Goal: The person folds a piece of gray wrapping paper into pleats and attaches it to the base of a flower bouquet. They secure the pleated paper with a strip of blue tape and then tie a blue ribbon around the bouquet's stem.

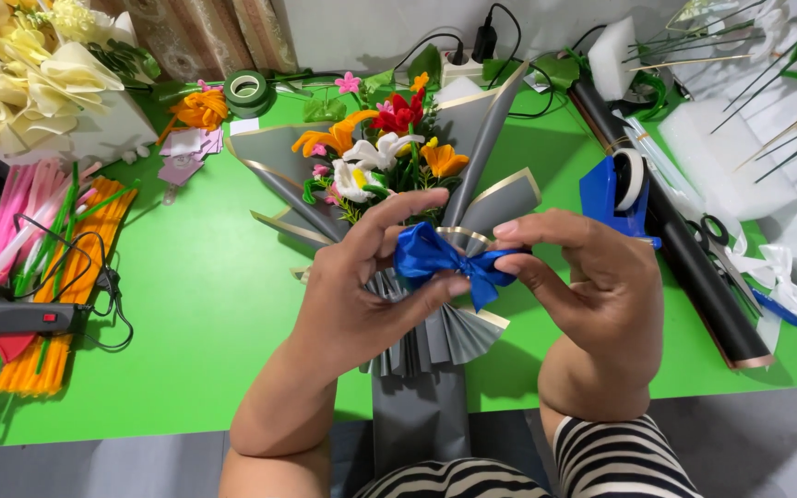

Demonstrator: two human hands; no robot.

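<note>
While both hands, left hand and right hand, pinch the blue ribbon bow over the bouquet, uneven pulling toward 3 o'clock could skew it.

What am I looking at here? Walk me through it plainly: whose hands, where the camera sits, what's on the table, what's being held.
There is no machine. The one picture comes from a camera worn on a person's head, looking down at their own two bare hands.

The left hand and the right hand pinch a blue ribbon bow between them, each with a shut grip on one side. The bow sits at the waist of a bouquet of handmade flowers wrapped in grey, gold-edged paper, lying on a green table.

To the left lie a black glue gun, orange, pink and green craft stems and a roll of green tape. To the right are a blue tape dispenser, a dark paper roll and scissors.
</note>
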